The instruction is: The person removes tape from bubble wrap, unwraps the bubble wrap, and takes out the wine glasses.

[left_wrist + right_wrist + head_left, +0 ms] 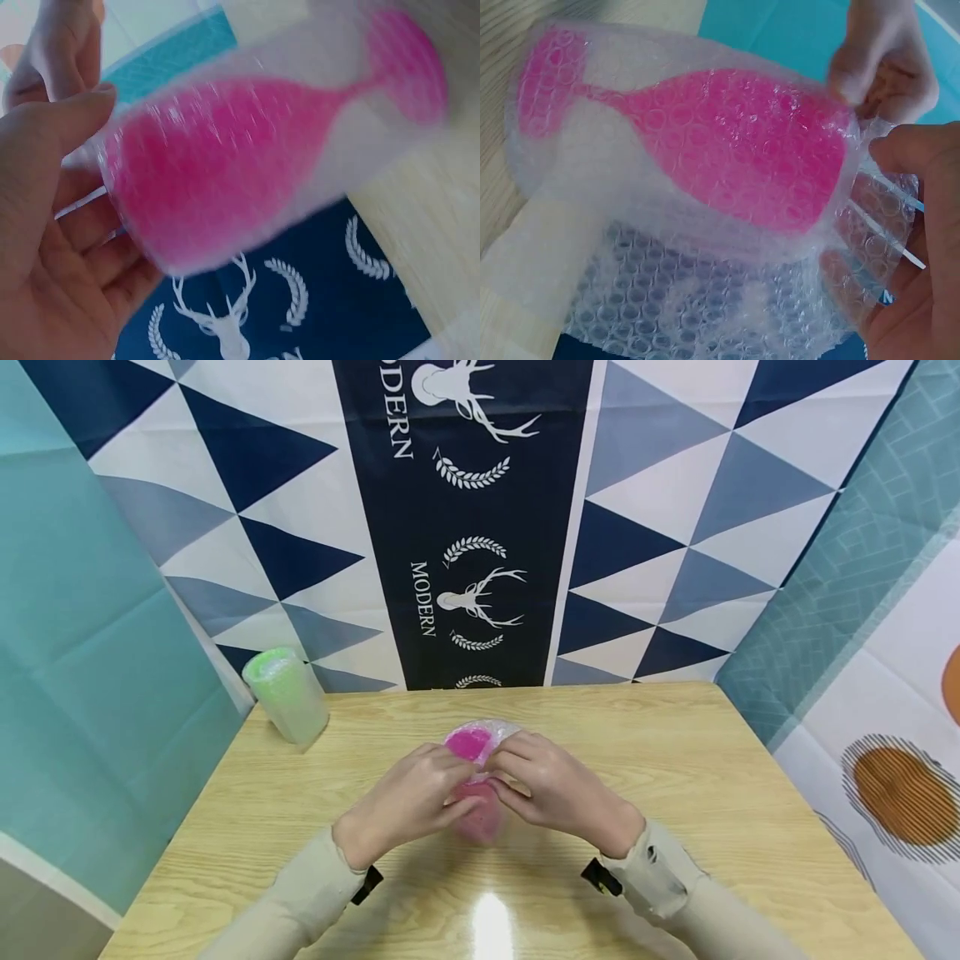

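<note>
A pink stemmed goblet (225, 142) lies within bubble wrap; in the right wrist view the goblet (742, 142) shows its bowl toward the hands and its foot at the far left. My left hand (420, 795) pinches the wrap at the bowl end, thumb on top in the left wrist view. My right hand (558, 789) pinches the wrap's edge beside it, fingers behind the clear layer in the right wrist view. A loose flap of bubble wrap (705, 300) hangs out beside the goblet. In the head view both hands partly hide the bundle.
A green-rimmed roll or cup in wrap (287, 697) stands at the table's back left corner. The wooden table (637, 735) meets patterned cloth (472, 527) behind, with teal cloth (97, 652) at the left.
</note>
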`<state>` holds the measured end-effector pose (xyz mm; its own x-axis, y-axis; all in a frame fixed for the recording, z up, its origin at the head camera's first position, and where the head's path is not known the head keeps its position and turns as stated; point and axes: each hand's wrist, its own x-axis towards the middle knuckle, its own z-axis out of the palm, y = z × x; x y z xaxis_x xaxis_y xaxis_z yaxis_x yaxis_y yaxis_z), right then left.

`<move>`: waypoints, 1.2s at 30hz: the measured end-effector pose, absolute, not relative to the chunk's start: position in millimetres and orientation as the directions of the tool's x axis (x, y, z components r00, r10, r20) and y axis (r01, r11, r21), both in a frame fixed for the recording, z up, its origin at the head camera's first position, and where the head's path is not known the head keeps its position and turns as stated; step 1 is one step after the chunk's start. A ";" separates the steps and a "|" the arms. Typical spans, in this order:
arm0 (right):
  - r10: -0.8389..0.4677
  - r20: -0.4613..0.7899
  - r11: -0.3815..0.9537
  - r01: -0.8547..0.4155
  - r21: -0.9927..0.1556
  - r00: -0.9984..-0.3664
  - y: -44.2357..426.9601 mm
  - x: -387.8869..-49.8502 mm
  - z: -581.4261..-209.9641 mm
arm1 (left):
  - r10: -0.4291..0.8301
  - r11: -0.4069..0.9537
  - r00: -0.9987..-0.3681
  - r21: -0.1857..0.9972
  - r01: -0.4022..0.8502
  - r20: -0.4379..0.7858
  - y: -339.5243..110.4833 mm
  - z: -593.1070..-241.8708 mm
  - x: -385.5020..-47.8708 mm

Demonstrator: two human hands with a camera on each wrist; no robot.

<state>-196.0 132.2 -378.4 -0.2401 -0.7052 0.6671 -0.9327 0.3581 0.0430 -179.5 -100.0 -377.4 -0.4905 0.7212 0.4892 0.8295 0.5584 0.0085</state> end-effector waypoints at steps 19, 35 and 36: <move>-0.708 0.662 0.332 -0.943 0.002 -0.248 135.3 -194.5 -378.4 | 0.632 0.617 -0.553 0.079 0.783 0.543 -93.6 -384.9 -177.5; -0.656 0.690 0.318 -0.941 -0.115 -0.306 160.9 -199.0 -373.0 | 0.631 0.628 -0.603 0.136 0.767 0.487 -100.5 -384.9 -180.2; -0.656 0.687 0.322 -0.939 -0.120 -0.312 161.4 -198.7 -372.5 | 0.634 0.625 -0.599 0.134 0.769 0.489 -100.5 -384.8 -180.2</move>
